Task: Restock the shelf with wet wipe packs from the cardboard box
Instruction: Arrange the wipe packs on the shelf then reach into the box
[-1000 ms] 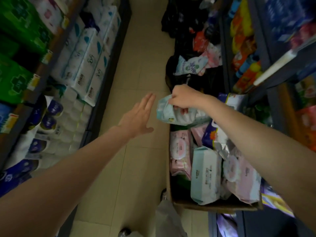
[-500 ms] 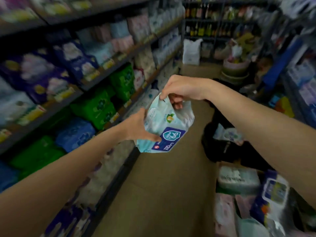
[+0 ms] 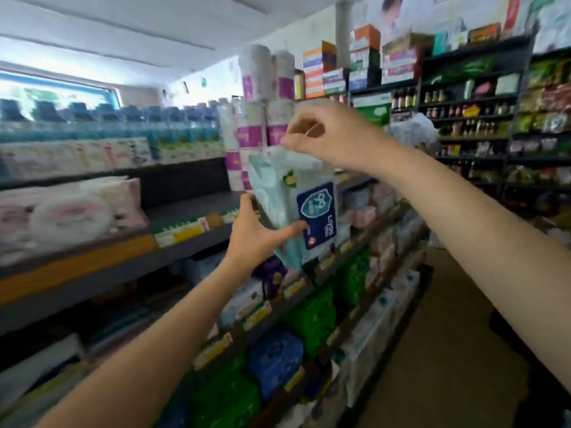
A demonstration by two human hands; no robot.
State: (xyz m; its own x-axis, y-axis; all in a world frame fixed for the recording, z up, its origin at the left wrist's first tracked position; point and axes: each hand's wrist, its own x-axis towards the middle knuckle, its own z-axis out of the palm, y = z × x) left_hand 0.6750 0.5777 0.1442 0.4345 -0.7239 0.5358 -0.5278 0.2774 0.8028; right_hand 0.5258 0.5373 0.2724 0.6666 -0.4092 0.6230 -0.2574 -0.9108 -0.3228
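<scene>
A pale blue wet wipe pack (image 3: 290, 208) with a dark blue label hangs upright in front of the upper shelf (image 3: 191, 211). My right hand (image 3: 327, 134) pinches its top edge from above. My left hand (image 3: 259, 233) grips its lower left side, thumb across the front. Pink and white wipe packs (image 3: 71, 211) lie on the same shelf to the left, and a dark bare stretch of shelf lies behind the held pack. The cardboard box is out of view.
Tall paper rolls (image 3: 262, 118) with purple bands stand behind the pack. Blue-capped packs (image 3: 123, 125) line the top shelf. Green and blue packs (image 3: 312, 313) fill the lower shelves. The aisle floor (image 3: 432, 350) runs along the right, with bottle shelves (image 3: 469, 118) at the back.
My view has swung up from the box and aisle to the upper shelf. Both hands have raised the wipe pack from waist height to shelf height, and my left hand has closed on it.
</scene>
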